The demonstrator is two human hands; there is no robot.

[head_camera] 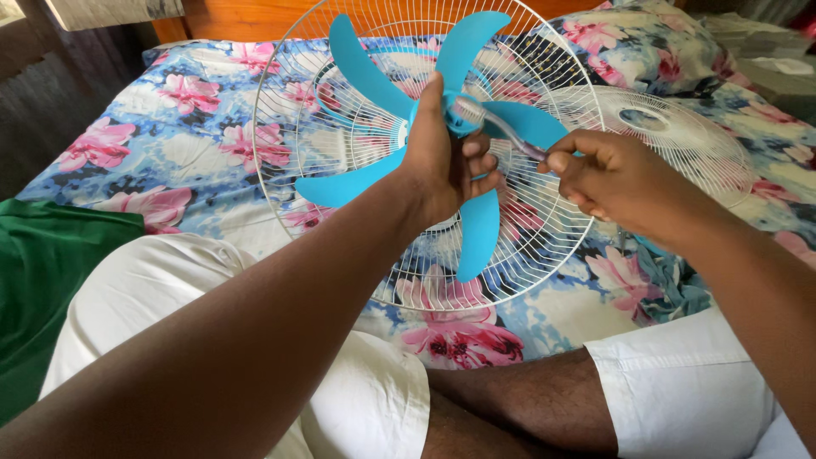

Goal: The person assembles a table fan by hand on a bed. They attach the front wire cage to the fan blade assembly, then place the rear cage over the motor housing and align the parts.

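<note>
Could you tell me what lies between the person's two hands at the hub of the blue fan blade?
In the head view, a slim clear-handled tool spans the gap, running from the right hand to the blade hub gripped by the left hand.

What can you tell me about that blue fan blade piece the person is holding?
The bright blue plastic fan blade wheel has five curved, glossy blades spreading from a central hub. It sits upright against the round white wire fan grille, above the flowered bedsheet. The left hand grips the hub. The right hand holds a thin, clear-handled tool whose end meets the hub. No blade looks cracked.
</note>
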